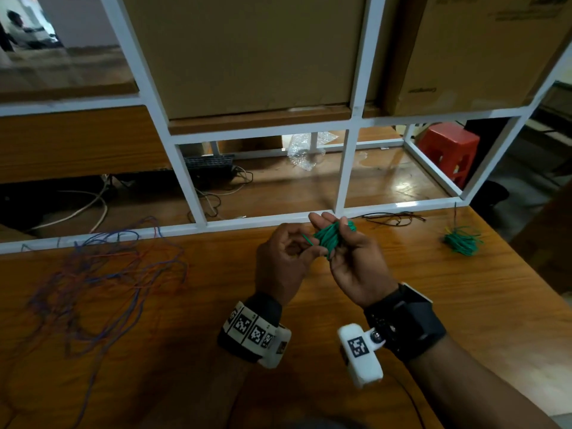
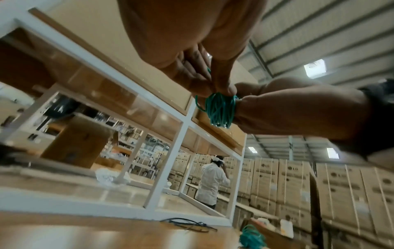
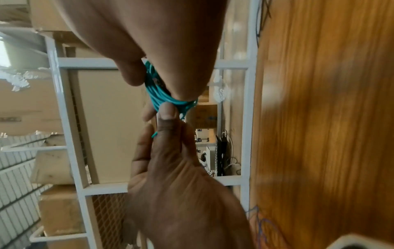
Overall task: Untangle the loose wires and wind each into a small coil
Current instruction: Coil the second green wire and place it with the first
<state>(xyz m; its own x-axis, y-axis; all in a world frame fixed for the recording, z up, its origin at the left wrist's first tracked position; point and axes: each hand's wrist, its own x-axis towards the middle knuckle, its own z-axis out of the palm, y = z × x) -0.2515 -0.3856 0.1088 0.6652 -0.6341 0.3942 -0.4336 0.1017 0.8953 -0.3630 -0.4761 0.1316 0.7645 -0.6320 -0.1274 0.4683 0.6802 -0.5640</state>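
Green wire, head view: a green coil (image 1: 329,238) sits wound around the fingers of the right hand (image 1: 356,261), held up above the wooden table (image 1: 309,320), in front of the white frame (image 1: 343,171).
Left hand, head view: the left hand (image 1: 283,261) has its fingers curled and pinches the short free end (image 1: 307,239) that sticks out of the coil.
Other wires, head view: a second green bundle (image 1: 462,239) lies on the table well to the right; thin black wires (image 1: 393,218) lie near the frame; a blue and red tangle (image 1: 102,274) sprawls far to the left, not yet sorted.
Step in hand: by my reckoning, finishing off this coil, with only the tail left out.
Left wrist view: the coil (image 2: 220,110) hangs bunched between both hands, the left thumb and fingers (image 2: 200,75) pinched together right at its top.
Right wrist view: the loops (image 3: 162,94) wrap the right fingers, which curl round them; the left thumb (image 3: 169,112) presses on the coil and the tail tip (image 3: 154,134) pokes out just below.
Next move: it probably calls for tucking or wrapping the tail around the loops while the right fingers keep them bunched, since a slackened hold could let them spring apart.
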